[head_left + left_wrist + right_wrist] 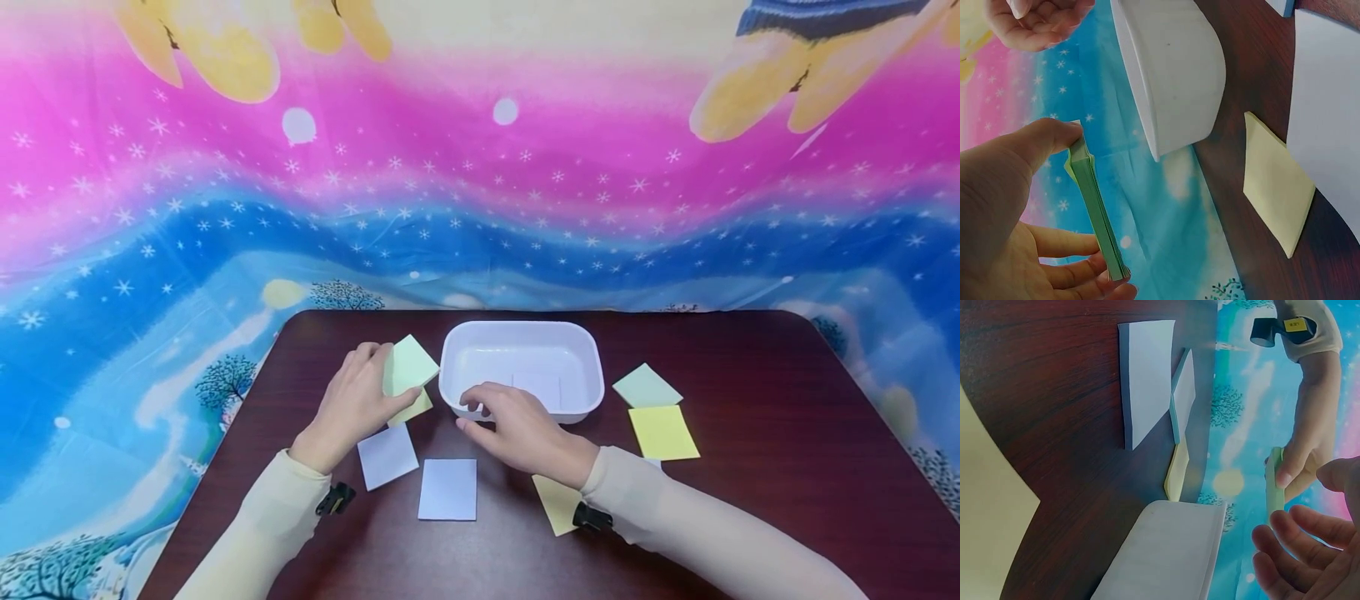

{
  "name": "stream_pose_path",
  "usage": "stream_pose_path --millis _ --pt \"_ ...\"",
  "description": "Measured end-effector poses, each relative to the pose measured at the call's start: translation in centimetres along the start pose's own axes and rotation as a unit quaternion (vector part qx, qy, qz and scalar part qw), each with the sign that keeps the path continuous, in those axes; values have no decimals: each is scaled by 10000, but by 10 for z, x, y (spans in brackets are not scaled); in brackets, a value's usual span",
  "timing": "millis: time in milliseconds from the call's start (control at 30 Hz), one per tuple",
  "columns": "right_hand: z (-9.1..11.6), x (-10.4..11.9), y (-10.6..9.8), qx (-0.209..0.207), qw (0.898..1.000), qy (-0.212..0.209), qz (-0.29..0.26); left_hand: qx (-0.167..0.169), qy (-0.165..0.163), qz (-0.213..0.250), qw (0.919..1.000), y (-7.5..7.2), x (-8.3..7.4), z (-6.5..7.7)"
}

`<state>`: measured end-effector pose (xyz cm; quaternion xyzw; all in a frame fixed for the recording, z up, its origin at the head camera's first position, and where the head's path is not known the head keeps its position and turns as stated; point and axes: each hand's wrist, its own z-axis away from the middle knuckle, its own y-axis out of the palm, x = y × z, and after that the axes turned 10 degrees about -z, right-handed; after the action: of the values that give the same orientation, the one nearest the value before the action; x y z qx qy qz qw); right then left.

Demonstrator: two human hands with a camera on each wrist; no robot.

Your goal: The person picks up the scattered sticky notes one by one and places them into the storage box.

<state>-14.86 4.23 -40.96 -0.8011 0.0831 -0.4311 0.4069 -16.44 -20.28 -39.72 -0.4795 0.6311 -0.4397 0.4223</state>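
My left hand (356, 392) grips a light green sticky note pad (410, 365), thumb on one edge and fingers on the opposite one. In the left wrist view the green pad (1099, 206) shows edge-on, raised above the table. A white plastic tub (521, 327) stands just right of it. My right hand (517, 425) holds nothing; its fingers are loosely bent over the tub's front left rim. The right wrist view shows those fingers (1300, 550) spread, with the left hand and its pad beyond them.
A yellow pad (411, 408), two pale blue-white pads, one tilted (387, 457) and one square-on (447, 490), lie front left. To the right lie a pale green pad (647, 386) and a bright yellow pad (663, 432). My right wrist partly covers another yellow pad (555, 502).
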Motion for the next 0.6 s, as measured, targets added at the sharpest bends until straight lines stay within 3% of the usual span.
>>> stream_pose_path --millis 300,600 --pt "3 -4 -3 -95 10000 15 -15 -185 186 26 9997 -2 -9 -1" --pt "5 -7 -5 -166 9999 -14 29 -115 280 57 9995 -3 -18 -3"
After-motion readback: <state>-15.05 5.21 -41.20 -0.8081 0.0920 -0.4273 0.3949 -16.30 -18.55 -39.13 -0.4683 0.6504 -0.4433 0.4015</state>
